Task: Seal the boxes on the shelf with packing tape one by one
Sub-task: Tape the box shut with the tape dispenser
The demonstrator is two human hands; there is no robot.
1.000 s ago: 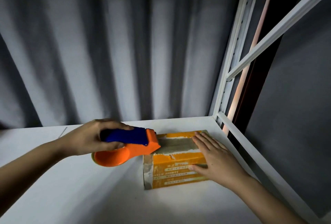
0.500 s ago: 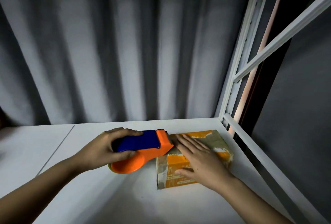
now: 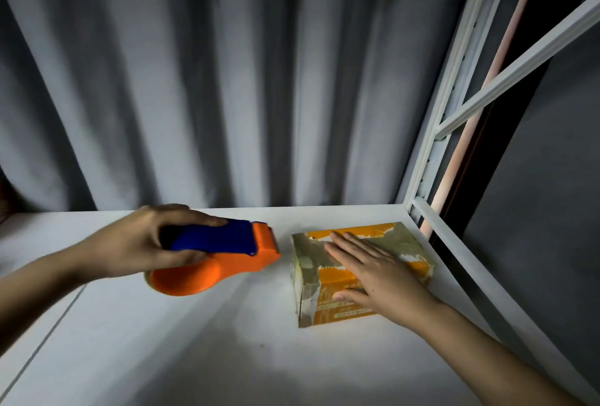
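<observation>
Gripping the blue handle, the left hand (image 3: 136,243) has fingers and thumb wrapped round the orange-and-blue plastic tape dispenser (image 3: 216,259) — nose pointing right, just short of the box, not touching it. No tape strand visible between the two; can't tell if one is there.

Right of that: small orange printed cardboard box (image 3: 357,271), lying flat on the white shelf board (image 3: 194,340) near the right rear corner, beside the white metal upright (image 3: 444,107). Its top and left end carry a band of dull, worn-looking tape. Right hand (image 3: 373,269) lies flat on the lid, fingers straight and spread, thumb down on the near face — pressing, not pinching.

Handling, my read: box looks light and thin-walled, so it will likely slide or dent under the dispenser. Hold it by palm pressure on the lid, away from the seam line. Dispenser is rigid; take it by the handle only.

Count: one box in view, one dispenser, two hands. Grey pleated curtain (image 3: 194,81) behind.
</observation>
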